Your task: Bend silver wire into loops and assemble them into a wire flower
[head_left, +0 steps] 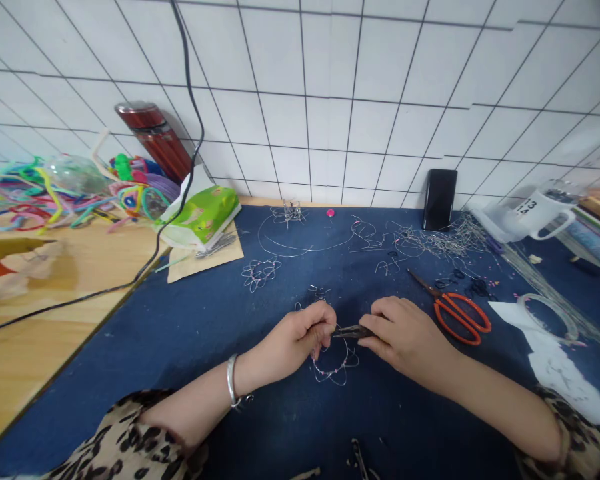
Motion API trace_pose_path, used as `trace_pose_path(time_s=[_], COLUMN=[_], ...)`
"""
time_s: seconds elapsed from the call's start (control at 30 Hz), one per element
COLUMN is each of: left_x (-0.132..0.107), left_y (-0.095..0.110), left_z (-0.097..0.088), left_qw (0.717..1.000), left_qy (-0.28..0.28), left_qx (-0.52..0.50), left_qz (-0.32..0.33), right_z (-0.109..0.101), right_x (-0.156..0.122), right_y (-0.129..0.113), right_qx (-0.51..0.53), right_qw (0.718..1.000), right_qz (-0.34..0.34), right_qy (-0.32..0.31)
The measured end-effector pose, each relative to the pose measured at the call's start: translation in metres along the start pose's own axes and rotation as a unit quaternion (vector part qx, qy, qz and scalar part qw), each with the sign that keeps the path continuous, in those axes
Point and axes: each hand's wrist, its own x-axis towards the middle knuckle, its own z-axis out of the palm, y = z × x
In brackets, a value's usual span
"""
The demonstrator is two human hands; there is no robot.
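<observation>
Between thumb and fingers, my left hand pinches a beaded wire ring with looped wire petals hanging below it. My right hand is closed around dark pliers, whose jaws reach the wire at my left fingertips. Exactly what the jaw tips grip is too small to make out. Behind my left hand lie small bits of bent wire. A similar wire flower rests on the blue mat farther left.
Orange-handled scissors lie right of my right hand. Tangled wire, a phone and a white mug stand toward the back right. At back left are a green tissue pack, a red thermos and a black cable.
</observation>
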Motion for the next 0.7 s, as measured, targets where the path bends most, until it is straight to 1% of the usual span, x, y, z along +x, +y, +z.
trace_pose_path(time_s=[0.2,0.43,0.7], left_x=[-0.0005,-0.0011,-0.001], left_y=[0.0009,0.0011,0.002], left_z=[0.0011,0.0005,-0.0005], left_qw=[1.0,0.999,0.998], left_qy=[-0.01,-0.039,-0.06], left_qx=[0.0,0.008,0.004], left_qz=[0.002,0.008,0.019], right_z=[-0.0051,-0.0069,-0.0059], right_x=[-0.0001,0.0002,-0.0003], right_y=[0.0019,0.0028,0.0033], right_qx=[-0.021,-0.012,-0.013], right_qw=[1.0,0.999,0.999], right_qz=[-0.003,-0.03,-0.047], right_qy=[0.011,-0.014,-0.008])
